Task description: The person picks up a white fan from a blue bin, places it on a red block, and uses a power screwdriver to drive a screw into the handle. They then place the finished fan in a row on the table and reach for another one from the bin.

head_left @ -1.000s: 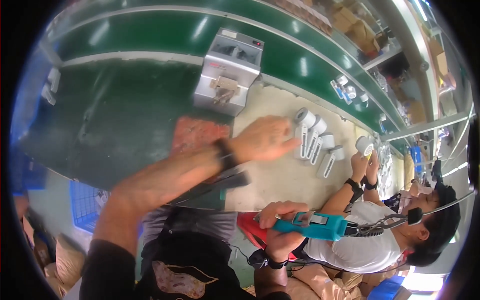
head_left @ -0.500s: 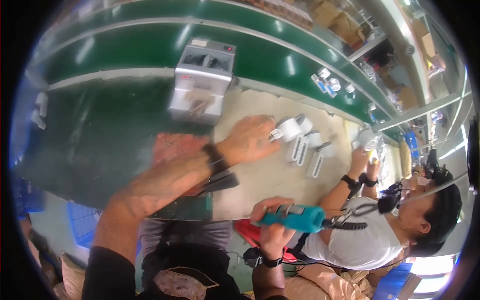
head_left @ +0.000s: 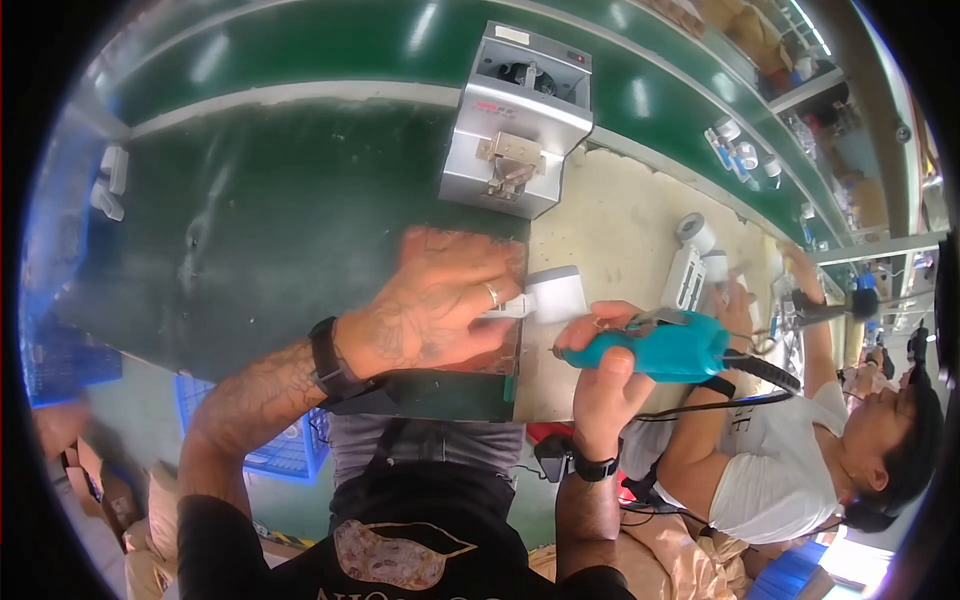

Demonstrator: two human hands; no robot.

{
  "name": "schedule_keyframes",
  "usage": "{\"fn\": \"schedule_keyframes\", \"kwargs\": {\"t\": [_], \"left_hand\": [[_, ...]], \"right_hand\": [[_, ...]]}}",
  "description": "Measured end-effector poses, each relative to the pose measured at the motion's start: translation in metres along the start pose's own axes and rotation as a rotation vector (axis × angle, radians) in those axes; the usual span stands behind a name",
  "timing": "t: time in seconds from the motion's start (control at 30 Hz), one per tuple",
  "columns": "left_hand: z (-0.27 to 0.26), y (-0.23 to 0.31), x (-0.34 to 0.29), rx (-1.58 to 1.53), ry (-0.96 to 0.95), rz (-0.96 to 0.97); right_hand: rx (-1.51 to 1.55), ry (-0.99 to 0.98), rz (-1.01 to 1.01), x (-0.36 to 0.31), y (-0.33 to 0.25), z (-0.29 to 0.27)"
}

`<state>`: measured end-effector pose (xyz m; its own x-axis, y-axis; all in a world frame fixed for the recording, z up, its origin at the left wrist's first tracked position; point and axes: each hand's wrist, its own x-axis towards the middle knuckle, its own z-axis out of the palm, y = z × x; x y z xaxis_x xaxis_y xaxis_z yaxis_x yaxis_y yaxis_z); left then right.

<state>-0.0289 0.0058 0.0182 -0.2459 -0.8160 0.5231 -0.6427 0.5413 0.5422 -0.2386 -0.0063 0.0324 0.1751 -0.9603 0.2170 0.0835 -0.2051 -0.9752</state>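
My left hand (head_left: 425, 305) lies over the red pad (head_left: 428, 240) at the table's front. Its fingers are closed on a white plastic part (head_left: 558, 294), whose round head sticks out to the right and whose flat stem lies under my fingertips. Just right of it, my right hand (head_left: 604, 395) grips a teal electric screwdriver (head_left: 668, 350) from below. The tool lies nearly level, with its tip end to the left, close to the part's round head. A black coiled cord (head_left: 765, 370) runs from its right end.
A grey screw feeder (head_left: 515, 130) stands behind the pad. More white parts (head_left: 686, 275) lie on the beige board (head_left: 620, 215) at right, near a co-worker's hand (head_left: 735, 305). Other white parts (head_left: 745, 155) sit on the green surface beyond. A blue crate (head_left: 285, 450) is below the table's edge.
My left hand has brought a white part from the group at right onto the red pad. The screwdriver is now nearer to it. A co-worker's hand has reached toward the remaining parts. The view has shifted.
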Motion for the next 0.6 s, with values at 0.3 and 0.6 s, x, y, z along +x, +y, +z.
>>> {"fn": "schedule_keyframes", "kwargs": {"t": [0.3, 0.6], "left_hand": [[0.003, -0.031, 0.002, -0.089, -0.095, -0.101], [-0.005, -0.027, -0.014, 0.037, -0.058, 0.042]], "right_hand": [[0.074, 0.015, -0.247, 0.048, -0.036, 0.039], [-0.177, -0.099, -0.43, 0.15, -0.009, 0.096]]}}
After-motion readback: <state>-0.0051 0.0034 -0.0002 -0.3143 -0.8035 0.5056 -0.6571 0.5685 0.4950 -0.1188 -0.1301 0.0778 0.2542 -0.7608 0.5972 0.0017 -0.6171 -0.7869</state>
